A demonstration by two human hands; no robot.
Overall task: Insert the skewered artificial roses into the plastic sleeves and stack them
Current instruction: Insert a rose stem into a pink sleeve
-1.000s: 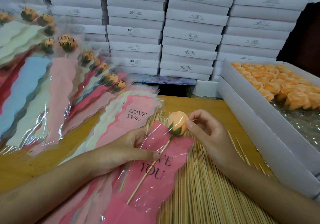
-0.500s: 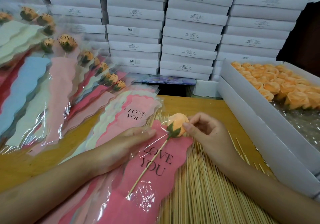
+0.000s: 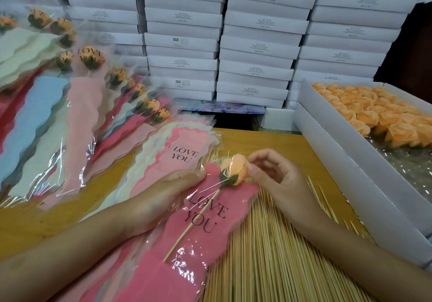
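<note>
On the table [image 3: 268, 142], the right hand [image 3: 278, 180] is pinching the skewered rose [image 3: 235, 169] while the left hand's [image 3: 161, 196] straight fingers [image 3: 191, 174] are touching the sleeve [image 3: 187, 243].

A wooden table [image 3: 268, 142] with a yellow-brown top fills the near ground. Beyond its far edge, flat white boxes [image 3: 257, 44] with small printed labels stand in tall stacks side by side, like a wall. At far right is a dark gap [image 3: 416, 44]. The light is soft and even.
</note>
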